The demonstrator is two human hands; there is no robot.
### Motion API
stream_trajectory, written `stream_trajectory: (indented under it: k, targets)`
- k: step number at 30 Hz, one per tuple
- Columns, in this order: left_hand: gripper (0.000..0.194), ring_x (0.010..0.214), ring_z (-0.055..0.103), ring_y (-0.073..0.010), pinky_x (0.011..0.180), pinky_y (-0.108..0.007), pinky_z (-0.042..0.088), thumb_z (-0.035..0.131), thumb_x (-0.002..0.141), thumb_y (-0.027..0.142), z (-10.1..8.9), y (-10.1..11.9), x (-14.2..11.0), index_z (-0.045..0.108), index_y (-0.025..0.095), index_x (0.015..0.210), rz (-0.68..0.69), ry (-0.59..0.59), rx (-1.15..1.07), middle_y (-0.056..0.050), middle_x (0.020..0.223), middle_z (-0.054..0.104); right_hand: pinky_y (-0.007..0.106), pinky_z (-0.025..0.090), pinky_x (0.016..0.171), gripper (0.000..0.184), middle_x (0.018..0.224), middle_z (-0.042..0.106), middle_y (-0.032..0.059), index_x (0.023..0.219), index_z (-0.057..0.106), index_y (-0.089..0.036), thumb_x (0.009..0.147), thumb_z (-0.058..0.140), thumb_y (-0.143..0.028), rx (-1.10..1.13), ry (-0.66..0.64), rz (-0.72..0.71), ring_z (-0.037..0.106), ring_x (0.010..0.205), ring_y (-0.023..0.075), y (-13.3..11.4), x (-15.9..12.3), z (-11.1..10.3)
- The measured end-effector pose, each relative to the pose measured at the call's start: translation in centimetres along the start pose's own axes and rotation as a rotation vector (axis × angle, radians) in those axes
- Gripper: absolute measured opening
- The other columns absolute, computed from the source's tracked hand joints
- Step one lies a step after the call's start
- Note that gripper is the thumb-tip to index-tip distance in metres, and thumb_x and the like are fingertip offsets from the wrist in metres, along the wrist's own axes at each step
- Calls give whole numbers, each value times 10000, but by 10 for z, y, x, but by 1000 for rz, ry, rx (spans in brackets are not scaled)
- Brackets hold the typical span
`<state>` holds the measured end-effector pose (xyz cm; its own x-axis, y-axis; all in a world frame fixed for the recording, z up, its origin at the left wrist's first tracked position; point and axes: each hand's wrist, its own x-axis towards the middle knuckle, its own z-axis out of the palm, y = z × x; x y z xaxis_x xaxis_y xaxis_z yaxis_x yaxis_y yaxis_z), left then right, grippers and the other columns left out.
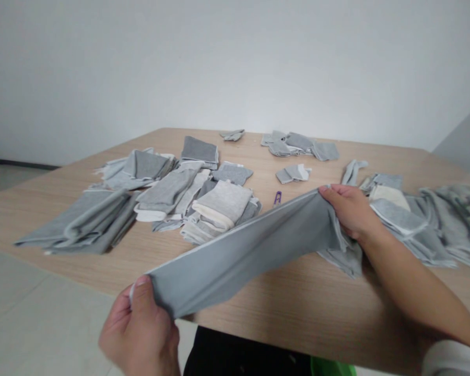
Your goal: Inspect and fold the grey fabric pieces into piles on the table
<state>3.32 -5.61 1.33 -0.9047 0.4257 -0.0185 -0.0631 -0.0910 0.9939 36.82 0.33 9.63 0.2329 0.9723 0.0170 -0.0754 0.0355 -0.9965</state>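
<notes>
Beyond the fingers of the left hand (141,324), I see a folded grey cloth bundle (94,222) on the pale wood-grain table (121,269). Those fingers pinch one end of a long grey fabric strip (238,261), stretched between both hands. Behind it, nearer the right fingers, lies a small purple clip (278,198). The right hand (347,209) grips the other end, with heaped grey and cream fabrics (399,216) just right of its fingers.

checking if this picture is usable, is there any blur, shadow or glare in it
In the head view, light looks soft, without harsh glare; the table is shadowed beneath the right forearm; the left hand and far-right grey fabric look slightly blurred; the held cloth is readable.
</notes>
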Motion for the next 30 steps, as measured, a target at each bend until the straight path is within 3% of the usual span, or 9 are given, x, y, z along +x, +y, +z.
stream_trajectory:
  k: [4, 10, 12, 16, 22, 24, 27, 29, 30]
  targets:
    - [265, 558, 394, -75, 520, -228, 309, 743, 713, 378, -1, 2, -7, 694, 138, 815, 81, 58, -41, 71, 598, 455, 251, 471, 462, 302, 566, 654, 10, 725, 685, -173, 747, 745, -468, -91, -176, -8, 592, 473, 157, -3, -14, -1]
    - [247, 560, 417, -79, 550, -241, 332, 727, 717, 368, 0, -2, -7, 691, 140, 806, 97, 20, -31, 69, 600, 492, 310, 497, 616, 305, 709, 691, 89, 723, 737, -159, 866, 629, -406, -203, -800, -397, 640, 639, 193, -22, -50, -13]
    - [253, 551, 412, -83, 540, -244, 328, 721, 721, 379, 0, -5, -5, 693, 146, 813, 98, 3, -9, 70, 590, 485, 314, 499, 629, 312, 760, 705, 102, 769, 751, -159, 875, 620, -421, -225, -746, -372, 649, 672, 202, -23, -51, -16]
    - [263, 544, 385, -88, 520, -246, 301, 715, 731, 395, -1, -8, -1, 698, 150, 825, 97, -6, 34, 73, 580, 457, 305, 491, 567, 298, 767, 709, 96, 822, 757, -163, 818, 690, -453, -262, -464, -272, 639, 650, 209, -15, -45, -19]
    - [286, 531, 344, -86, 523, -254, 273, 705, 731, 412, -1, -5, 1, 683, 136, 800, 134, 49, 33, 79, 567, 389, 261, 428, 442, 199, 574, 663, 19, 721, 742, -238, 720, 791, -431, 97, -154, -385, 550, 439, 145, -14, -42, -19]
    - [290, 534, 342, -90, 521, -256, 274, 700, 741, 424, -1, -5, 1, 679, 141, 804, 152, 69, 43, 78, 567, 381, 261, 418, 412, 201, 582, 677, 53, 727, 756, -233, 714, 795, -429, 97, -157, -408, 554, 426, 152, -22, -48, -26]
    - [255, 542, 350, -88, 527, -249, 281, 695, 752, 399, -1, -9, -1, 670, 149, 794, 206, 83, -28, 77, 573, 396, 362, 502, 477, 291, 727, 731, 181, 855, 793, -189, 786, 709, -460, -107, -435, -469, 678, 592, 280, -37, -60, -37]
    - [247, 555, 385, -89, 540, -244, 307, 703, 745, 394, -5, -12, -1, 671, 154, 790, 237, 19, -50, 70, 594, 453, 405, 513, 496, 284, 675, 717, 184, 807, 791, -208, 826, 646, -452, -121, -532, -525, 688, 606, 310, -43, -68, -37]
    - [257, 562, 411, -95, 544, -242, 325, 704, 744, 409, -7, -13, -1, 675, 157, 791, 255, -49, -16, 62, 608, 490, 406, 504, 485, 290, 612, 695, 172, 726, 780, -214, 806, 658, -465, -118, -490, -515, 674, 566, 302, -44, -72, -34]
